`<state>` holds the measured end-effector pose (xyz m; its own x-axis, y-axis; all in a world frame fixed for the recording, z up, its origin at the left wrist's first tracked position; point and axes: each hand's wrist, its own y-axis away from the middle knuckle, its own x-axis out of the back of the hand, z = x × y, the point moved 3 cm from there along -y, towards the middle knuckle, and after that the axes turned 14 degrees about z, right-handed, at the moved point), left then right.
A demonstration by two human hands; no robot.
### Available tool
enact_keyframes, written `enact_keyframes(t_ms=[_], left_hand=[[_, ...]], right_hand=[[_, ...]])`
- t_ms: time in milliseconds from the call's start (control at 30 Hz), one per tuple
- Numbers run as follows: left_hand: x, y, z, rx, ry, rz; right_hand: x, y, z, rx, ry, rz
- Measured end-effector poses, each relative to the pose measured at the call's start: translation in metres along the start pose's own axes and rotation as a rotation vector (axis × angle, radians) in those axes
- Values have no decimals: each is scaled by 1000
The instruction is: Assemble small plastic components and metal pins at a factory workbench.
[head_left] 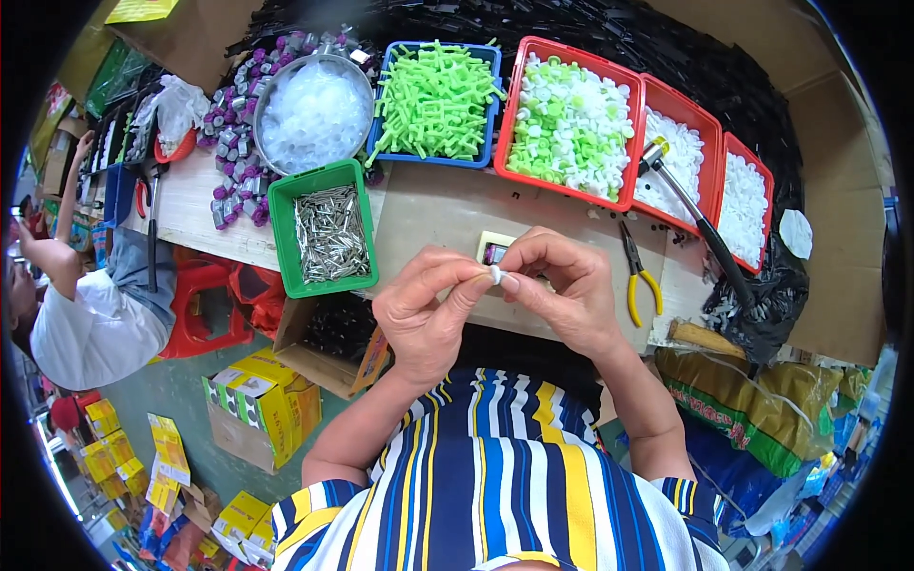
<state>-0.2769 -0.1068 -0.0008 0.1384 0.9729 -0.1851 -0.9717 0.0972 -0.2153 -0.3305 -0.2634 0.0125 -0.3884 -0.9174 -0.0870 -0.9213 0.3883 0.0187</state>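
Observation:
In front of my body, over the workbench, both hands meet at a small white plastic part [496, 274]. My left hand [427, 309] pinches it between thumb and forefinger. From the other side, the thumb and fingertips of my right hand [569, 293] close on it too. Its exact shape is mostly covered by my fingers. Just beyond my fingertips a pale yellow block [487, 238] rests on the bench, with a purple and silver piece partly visible in it. Pliers with yellow handles [640, 276] lie right of my right hand.
Behind my hands stand a green bin of metal pins [328, 233], a bowl of clear plastic pieces [314, 114], a blue bin of green parts [436, 100] and red bins [571, 124] of white and green parts. A black-handled hammer [700, 219] leans across them. Another person [95, 324] sits left.

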Motion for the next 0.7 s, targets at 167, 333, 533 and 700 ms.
enact_keyframes(t_ms=[167, 333, 533, 700], left_hand=[[-4, 5, -8, 324, 208, 40], [-9, 7, -26, 937, 650, -188], [-6, 7, -29, 962, 533, -158], [-7, 6, -25, 797, 398, -121]], right_hand=[[1, 1, -10, 219, 150, -25], [2, 5, -14, -126, -130, 26], [5, 4, -16, 162, 125, -10], [4, 7, -17, 255, 280, 7]])
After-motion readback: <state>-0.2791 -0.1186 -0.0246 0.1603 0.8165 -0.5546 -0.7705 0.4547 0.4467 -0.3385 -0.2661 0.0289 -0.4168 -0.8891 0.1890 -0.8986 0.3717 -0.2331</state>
